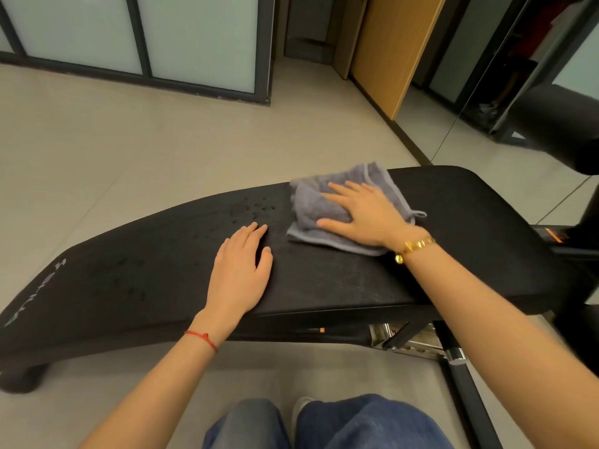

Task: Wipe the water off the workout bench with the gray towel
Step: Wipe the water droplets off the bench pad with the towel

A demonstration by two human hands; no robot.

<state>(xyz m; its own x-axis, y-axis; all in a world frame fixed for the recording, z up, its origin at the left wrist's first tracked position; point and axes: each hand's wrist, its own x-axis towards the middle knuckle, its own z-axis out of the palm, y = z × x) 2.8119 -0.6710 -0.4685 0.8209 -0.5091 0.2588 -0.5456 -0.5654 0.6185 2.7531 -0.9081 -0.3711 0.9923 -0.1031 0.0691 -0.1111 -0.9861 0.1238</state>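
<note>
Both hands flat: right hand (363, 215) on gray towel (311, 209).

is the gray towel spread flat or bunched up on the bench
Bunched and folded: the gray towel shows layered, rumpled folds under the right hand, which presses it onto the bench.

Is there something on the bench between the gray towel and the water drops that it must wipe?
Nothing visible. The gray towel under the right hand lies just right of the water drops; the left hand rests nearer the camera.
</note>
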